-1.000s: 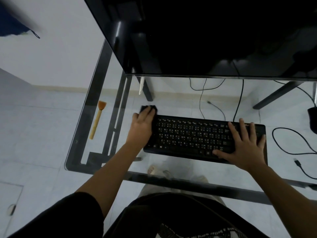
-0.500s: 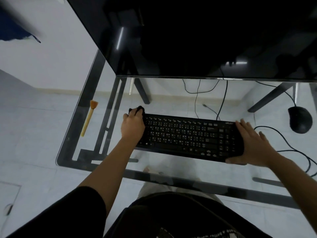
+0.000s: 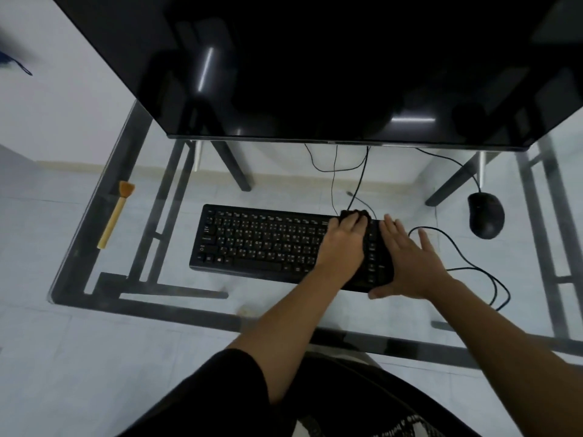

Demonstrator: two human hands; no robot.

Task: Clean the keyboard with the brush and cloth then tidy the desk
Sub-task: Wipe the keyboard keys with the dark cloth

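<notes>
The keyboard (image 3: 262,244), cloth (image 3: 355,213) and mouse (image 3: 485,214) are black; the brush (image 3: 115,216) is tan with orange bristles.

Head camera looks steeply down (close) over desk (image 3: 176,313).

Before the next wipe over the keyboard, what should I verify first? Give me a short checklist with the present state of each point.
1. Cloth is held by the left hand on the right part of the keyboard: ok.
2. Right hand lies flat on the keyboard's right end, steadying it: ok.
3. Left part of the keys is free for a stroke: ok.
4. Brush lies apart near the left edge of the glass desk: ok.
5. Black cable loops close beside the right hand and may catch: not ok.
6. Keys free of dust: cannot tell.
</notes>
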